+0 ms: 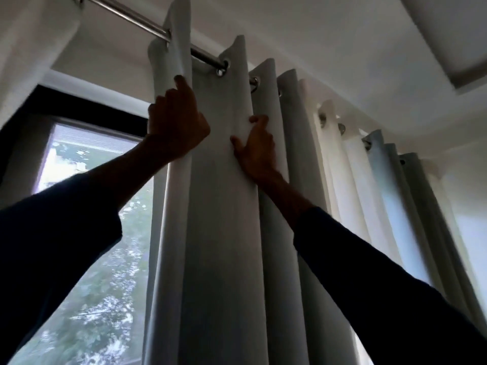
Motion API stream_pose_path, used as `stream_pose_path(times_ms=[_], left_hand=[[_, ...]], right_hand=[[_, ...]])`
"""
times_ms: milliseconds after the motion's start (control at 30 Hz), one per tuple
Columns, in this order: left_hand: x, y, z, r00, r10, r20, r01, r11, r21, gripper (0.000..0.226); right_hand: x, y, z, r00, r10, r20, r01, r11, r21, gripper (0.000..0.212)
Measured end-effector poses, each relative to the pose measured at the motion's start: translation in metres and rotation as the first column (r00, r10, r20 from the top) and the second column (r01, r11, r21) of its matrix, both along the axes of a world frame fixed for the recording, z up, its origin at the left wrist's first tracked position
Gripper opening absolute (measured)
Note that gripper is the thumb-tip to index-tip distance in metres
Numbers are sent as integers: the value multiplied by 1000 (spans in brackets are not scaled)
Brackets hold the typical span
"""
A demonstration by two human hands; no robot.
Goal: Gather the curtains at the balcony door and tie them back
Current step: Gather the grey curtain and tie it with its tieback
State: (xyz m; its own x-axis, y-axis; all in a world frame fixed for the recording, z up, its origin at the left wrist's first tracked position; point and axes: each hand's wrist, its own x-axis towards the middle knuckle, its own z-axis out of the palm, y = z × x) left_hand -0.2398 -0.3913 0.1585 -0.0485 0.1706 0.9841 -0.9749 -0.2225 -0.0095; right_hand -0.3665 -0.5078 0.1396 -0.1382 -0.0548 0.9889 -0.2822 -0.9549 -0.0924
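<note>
There are two hands, the left hand (176, 127) and the right hand (259, 148), and two dark sleeves (52, 246). One shiny rod (126, 15) is up top. One window (92, 233) is on the left. At least five metal rings (222, 69) show. The curtains (224, 206) have too many folds to count.

Single head-worn view, wide-angle. It is tilted steeply upward: the rod (131, 21) slants from the top left corner down toward the right, and the ceiling (342, 48) fills the upper right. The camera stands close to the curtain (224, 219) — its folds span the centre from top edge to bottom edge. Both sleeved arms rise from the lower corners, with the left hand (176, 125) and right hand (259, 148) near mid-frame. The window (100, 246) lies at left — partly behind the curtain's edge
</note>
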Motion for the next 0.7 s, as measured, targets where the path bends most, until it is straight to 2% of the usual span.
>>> stream_pose_path(times_ms=[133,200,267,333,500,600,700], left_hand=[[-3,-1,23,983,177,54,-177,984,-17,73],[-3,-4,36,980,187,75,-187,982,-9,54],[-1,-3,50,988,147,58,-148,989,19,30],[0,-2,60,985,169,38,-170,985,15,20],[16,10,68,986,150,72,-149,989,-20,25],[41,26,72,984,171,-39,-172,985,-26,31],[67,44,77,974,198,-106,-203,978,-41,27]], right_hand=[[2,-15,35,1000,12,-10,-12,1000,3,60],[1,-21,49,996,-61,-64,58,997,-45,45],[5,-25,56,994,-67,-88,57,993,-108,36],[10,-25,61,998,-41,-52,34,992,-122,32],[16,-26,71,999,-47,-21,44,991,-123,25],[17,-26,72,998,-47,-28,43,991,-130,23],[19,-21,73,998,-45,-50,42,998,-53,26]])
